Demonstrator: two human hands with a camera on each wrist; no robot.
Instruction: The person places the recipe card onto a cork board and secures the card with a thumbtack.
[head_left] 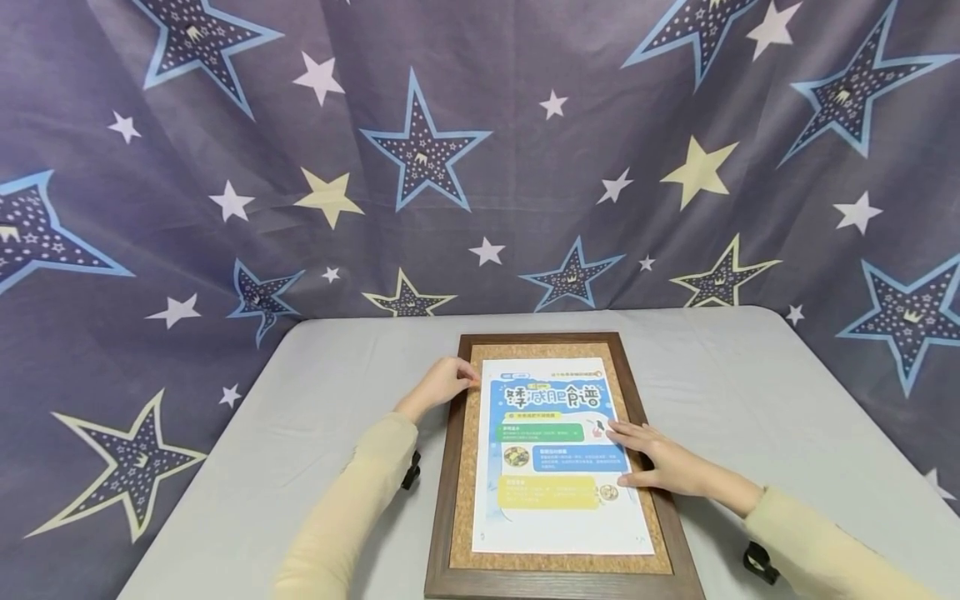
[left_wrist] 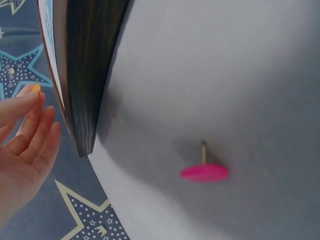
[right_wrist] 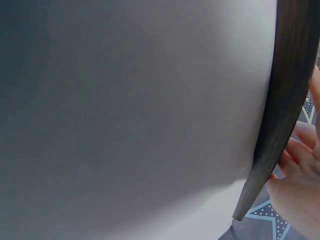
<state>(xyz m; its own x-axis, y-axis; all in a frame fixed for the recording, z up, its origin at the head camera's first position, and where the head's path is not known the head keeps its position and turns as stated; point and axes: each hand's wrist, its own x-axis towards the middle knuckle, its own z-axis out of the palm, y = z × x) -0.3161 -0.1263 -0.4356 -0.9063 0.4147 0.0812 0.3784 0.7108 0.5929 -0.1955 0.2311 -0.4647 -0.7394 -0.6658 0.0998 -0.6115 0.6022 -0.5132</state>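
Observation:
A printed poster (head_left: 558,529) with coloured boxes and food pictures lies on a cork board (head_left: 463,500) in a dark wooden frame (head_left: 442,475). By the poster's upper left corner, my left hand (head_left: 444,382) pinches a small orange thumbtack (left_wrist: 36,88) between thumb and index finger. Whether its pin touches the paper cannot be told. My right hand (head_left: 663,461) rests with spread fingers on the poster's right edge, its palm over the frame's right side. A pink thumbtack (left_wrist: 205,172) lies pin up on the table left of the frame; the head view does not show it.
The board lies on a table with a pale grey cloth (head_left: 337,358). Behind and at both sides hangs a dark curtain (head_left: 480,192) printed with stars. Dark wrist straps (head_left: 759,562) show under both forearms.

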